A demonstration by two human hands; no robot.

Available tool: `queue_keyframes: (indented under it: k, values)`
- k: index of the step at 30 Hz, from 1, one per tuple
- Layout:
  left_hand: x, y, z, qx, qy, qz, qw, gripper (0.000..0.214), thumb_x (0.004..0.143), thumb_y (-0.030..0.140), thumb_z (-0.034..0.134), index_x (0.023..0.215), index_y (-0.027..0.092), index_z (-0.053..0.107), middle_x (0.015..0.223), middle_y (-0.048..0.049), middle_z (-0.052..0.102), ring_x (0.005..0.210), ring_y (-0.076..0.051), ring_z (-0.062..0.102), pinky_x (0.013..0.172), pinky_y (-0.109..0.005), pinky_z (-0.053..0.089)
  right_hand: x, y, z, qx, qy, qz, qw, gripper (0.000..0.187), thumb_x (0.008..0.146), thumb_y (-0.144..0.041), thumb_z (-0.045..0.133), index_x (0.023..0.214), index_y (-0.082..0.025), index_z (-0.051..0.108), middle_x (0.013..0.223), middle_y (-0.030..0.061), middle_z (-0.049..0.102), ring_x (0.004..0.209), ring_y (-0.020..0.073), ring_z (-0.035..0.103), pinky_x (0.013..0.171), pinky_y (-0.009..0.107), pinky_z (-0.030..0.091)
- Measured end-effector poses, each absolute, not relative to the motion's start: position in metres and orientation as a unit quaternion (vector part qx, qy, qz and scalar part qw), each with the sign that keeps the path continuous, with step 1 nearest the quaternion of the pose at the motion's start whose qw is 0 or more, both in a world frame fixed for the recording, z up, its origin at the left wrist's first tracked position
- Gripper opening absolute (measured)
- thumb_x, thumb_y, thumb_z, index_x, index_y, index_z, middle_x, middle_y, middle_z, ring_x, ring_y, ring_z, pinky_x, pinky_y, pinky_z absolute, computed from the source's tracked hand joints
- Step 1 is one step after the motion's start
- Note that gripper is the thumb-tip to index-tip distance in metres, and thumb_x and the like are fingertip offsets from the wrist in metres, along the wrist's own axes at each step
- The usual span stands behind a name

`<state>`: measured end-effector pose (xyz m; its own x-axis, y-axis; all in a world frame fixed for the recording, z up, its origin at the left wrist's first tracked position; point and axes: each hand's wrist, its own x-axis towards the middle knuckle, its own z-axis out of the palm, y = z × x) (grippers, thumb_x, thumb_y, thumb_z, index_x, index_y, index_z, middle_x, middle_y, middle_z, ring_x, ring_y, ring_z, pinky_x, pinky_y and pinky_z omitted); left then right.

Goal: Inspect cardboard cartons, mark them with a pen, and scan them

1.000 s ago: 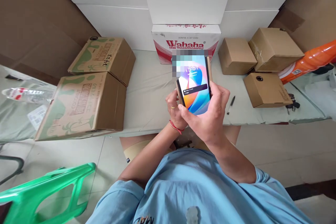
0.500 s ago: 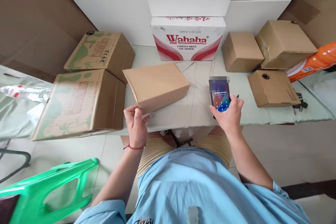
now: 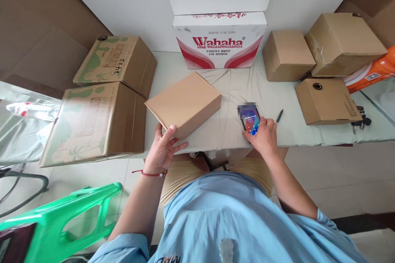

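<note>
A plain brown cardboard box lies on the cloth-covered table in front of me. My left hand grips its near corner, thumb on top and fingers below. My right hand holds a smartphone with a lit screen low over the table, right of the box. A black pen lies just beyond that hand.
Two green-printed cartons sit at the left. A white and red Wahaha carton stands at the back. Three brown boxes and an orange bottle are at the right. A green plastic stool stands at lower left.
The phone came down from in front of my face to the table at the right. My left hand let go of it and took the brown box's corner; the box has turned slightly.
</note>
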<state>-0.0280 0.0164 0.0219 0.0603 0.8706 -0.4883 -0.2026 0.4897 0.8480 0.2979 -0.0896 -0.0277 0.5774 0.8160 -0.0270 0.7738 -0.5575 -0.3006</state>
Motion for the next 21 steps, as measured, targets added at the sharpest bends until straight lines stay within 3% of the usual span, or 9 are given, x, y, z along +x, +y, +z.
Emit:
queue_keyframes:
  k: [2, 5, 8, 11, 17, 21]
  values:
    - [-0.024, 0.019, 0.024, 0.275, 0.557, 0.425, 0.659, 0.063, 0.067, 0.043, 0.099, 0.118, 0.029, 0.066, 0.137, -0.008, 0.067, 0.101, -0.026, 0.073, 0.078, -0.049, 0.074, 0.3, -0.091, -0.029, -0.878, -0.457, 0.088, 0.112, 0.081, 0.084, -0.055, 0.084, 0.143, -0.007, 0.058, 0.131, 0.0239, 0.058, 0.125, 0.0422, 0.053, 0.108, 0.057, 0.051]
    - [-0.019, 0.028, 0.023, 0.222, 0.533, 0.485, 0.657, 0.046, 0.071, 0.038, 0.091, 0.11, 0.029, 0.068, 0.129, -0.007, 0.069, 0.114, -0.029, 0.072, 0.089, -0.055, 0.074, 0.306, -0.096, -0.03, -0.862, -0.479, 0.087, 0.142, 0.084, 0.089, -0.064, 0.079, 0.149, -0.01, 0.056, 0.139, 0.026, 0.056, 0.131, 0.0444, 0.048, 0.107, 0.06, 0.05]
    - [-0.012, 0.05, 0.016, 0.207, 0.501, 0.549, 0.636, 0.043, 0.075, 0.048, 0.088, 0.109, 0.032, 0.066, 0.13, -0.0064, 0.069, 0.122, -0.03, 0.07, 0.096, -0.054, 0.072, 0.312, -0.102, -0.03, -0.826, -0.516, 0.067, 0.215, 0.081, 0.095, -0.063, 0.074, 0.156, -0.014, 0.052, 0.15, 0.0267, 0.052, 0.14, 0.0439, 0.044, 0.115, 0.063, 0.046]
    - [0.003, 0.088, 0.003, 0.231, 0.491, 0.61, 0.578, 0.046, 0.078, 0.058, 0.083, 0.11, 0.032, 0.061, 0.132, -0.0059, 0.066, 0.126, -0.027, 0.069, 0.1, -0.046, 0.07, 0.314, -0.106, -0.028, -0.805, -0.527, 0.059, 0.265, 0.074, 0.099, -0.057, 0.069, 0.156, -0.012, 0.051, 0.15, 0.0269, 0.053, 0.142, 0.0418, 0.045, 0.122, 0.064, 0.042]
    - [0.056, 0.165, -0.021, 0.245, 0.589, 0.637, 0.433, 0.041, 0.096, 0.06, 0.062, 0.122, 0.032, 0.045, 0.161, -0.0111, 0.05, 0.143, -0.023, 0.061, 0.1, -0.042, 0.066, 0.306, -0.116, -0.028, -0.796, -0.523, 0.061, 0.301, 0.061, 0.102, -0.051, 0.063, 0.152, -0.016, 0.055, 0.145, 0.024, 0.057, 0.139, 0.0399, 0.05, 0.121, 0.064, 0.043]
    - [0.08, 0.208, -0.026, 0.288, 0.625, 0.592, 0.419, 0.034, 0.111, 0.058, 0.041, 0.126, 0.027, 0.042, 0.171, -0.0141, 0.035, 0.156, -0.026, 0.048, 0.105, -0.043, 0.064, 0.303, -0.129, -0.029, -0.791, -0.525, 0.078, 0.303, 0.05, 0.103, -0.05, 0.061, 0.142, -0.018, 0.064, 0.14, 0.0226, 0.062, 0.134, 0.0386, 0.055, 0.119, 0.062, 0.048]
